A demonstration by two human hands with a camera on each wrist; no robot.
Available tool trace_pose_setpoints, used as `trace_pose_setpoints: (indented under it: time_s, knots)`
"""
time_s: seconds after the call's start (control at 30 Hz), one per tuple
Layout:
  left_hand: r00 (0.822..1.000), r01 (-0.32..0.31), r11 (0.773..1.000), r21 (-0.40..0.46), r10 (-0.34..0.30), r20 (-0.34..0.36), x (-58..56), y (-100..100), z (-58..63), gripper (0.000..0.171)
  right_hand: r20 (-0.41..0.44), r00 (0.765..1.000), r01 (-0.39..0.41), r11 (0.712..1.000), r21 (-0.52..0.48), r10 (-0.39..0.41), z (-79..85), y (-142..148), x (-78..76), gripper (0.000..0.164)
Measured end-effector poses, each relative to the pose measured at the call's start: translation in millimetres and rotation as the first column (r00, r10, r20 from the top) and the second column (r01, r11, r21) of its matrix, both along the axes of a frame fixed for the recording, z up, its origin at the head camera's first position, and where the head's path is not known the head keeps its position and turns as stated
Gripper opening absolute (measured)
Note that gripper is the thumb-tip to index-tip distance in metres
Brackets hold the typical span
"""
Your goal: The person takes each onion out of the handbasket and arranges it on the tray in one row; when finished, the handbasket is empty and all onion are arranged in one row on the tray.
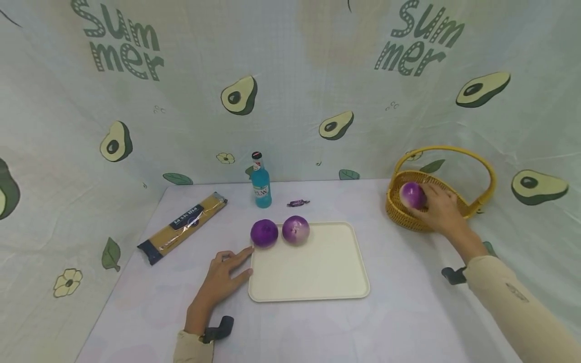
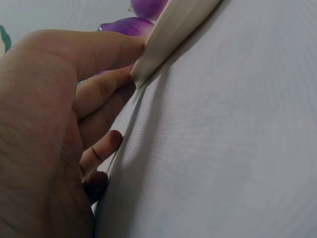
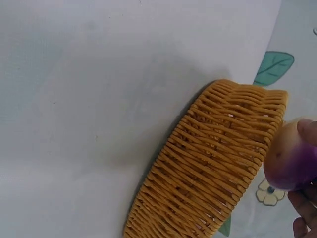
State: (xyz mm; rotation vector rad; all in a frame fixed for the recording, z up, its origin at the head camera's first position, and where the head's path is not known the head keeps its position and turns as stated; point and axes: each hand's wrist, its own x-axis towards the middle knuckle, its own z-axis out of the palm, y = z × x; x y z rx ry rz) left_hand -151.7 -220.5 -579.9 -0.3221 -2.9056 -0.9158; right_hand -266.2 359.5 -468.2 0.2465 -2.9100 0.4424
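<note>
At frame right I have the right hand (image 1: 439, 207) curled round a round purple-and-white vegetable (image 1: 412, 194) at the basket's rim (image 1: 403, 220); the tray (image 1: 313, 269) lies lower left, the left hand (image 1: 221, 278), fingers loosely spread, touching its left edge. I read "Summer" on the backdrop (image 1: 290, 55), "LW" on the bottle (image 1: 261, 181)

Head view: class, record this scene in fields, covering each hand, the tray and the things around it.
Left hand: touching left edge of tray
Right hand: holding purple-and-white vegetable at basket
Tray: purple vegetable at far left corner, paler one beside it
Beyond tray: blue bottle, wrapped sweet
Left of tray: long packet
</note>
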Motion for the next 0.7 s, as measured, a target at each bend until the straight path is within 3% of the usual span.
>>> trace_pose_setpoints:
  time_s: [0.7]
  knots:
    - [1.000,0.018,1.000,-0.011,-0.017,0.007,-0.7,-1.3,-0.2,0.059,-0.111,0.990,-0.088,0.996,0.004,0.087,7.1,-16.9,20.4,0.075]
